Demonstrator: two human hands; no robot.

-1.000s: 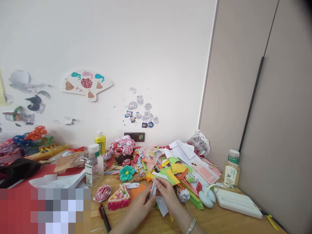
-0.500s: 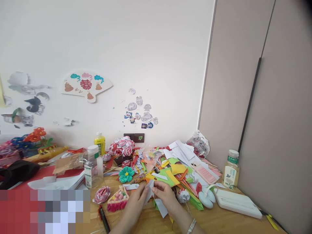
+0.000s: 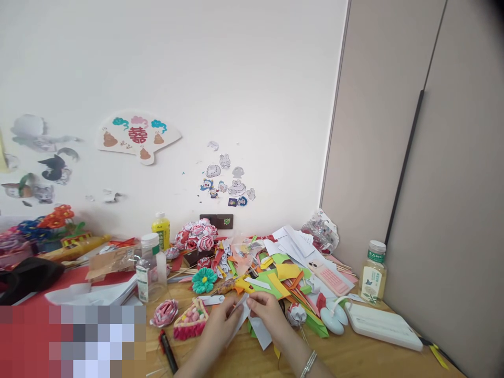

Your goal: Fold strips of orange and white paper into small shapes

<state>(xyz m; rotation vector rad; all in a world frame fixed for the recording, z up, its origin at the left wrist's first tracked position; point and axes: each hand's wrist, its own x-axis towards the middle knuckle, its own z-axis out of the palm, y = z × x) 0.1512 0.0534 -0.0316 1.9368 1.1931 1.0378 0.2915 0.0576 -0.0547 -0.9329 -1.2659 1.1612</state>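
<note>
A folded strip of white paper [image 3: 260,333] is pinched between my two hands above the wooden table. My left hand [image 3: 223,319] grips its left part, thumb on top and fingers curled beneath. Near its top end, my right hand [image 3: 264,311] has thumb and forefinger closed on the paper, and the strip hangs down below that hand. To the left of my left hand sits a pink-and-cream triangular box [image 3: 190,320] with small coloured balls. A red-and-white paper rose [image 3: 164,314] lies beyond it. Right of my right hand is a crumpled white paper flower [image 3: 296,315].
Behind my hands spreads a heap of coloured paper scraps [image 3: 271,286], with a teal flower [image 3: 204,281] at its left. Bottles stand on both sides, including a clear one [image 3: 148,270] and a tea bottle [image 3: 374,273]. A white flat device [image 3: 384,325] and black pen [image 3: 168,353] lie nearer.
My fingers shift slightly on the white paper, and its upper part tilts a little. Both hands stay in nearly the same place.
</note>
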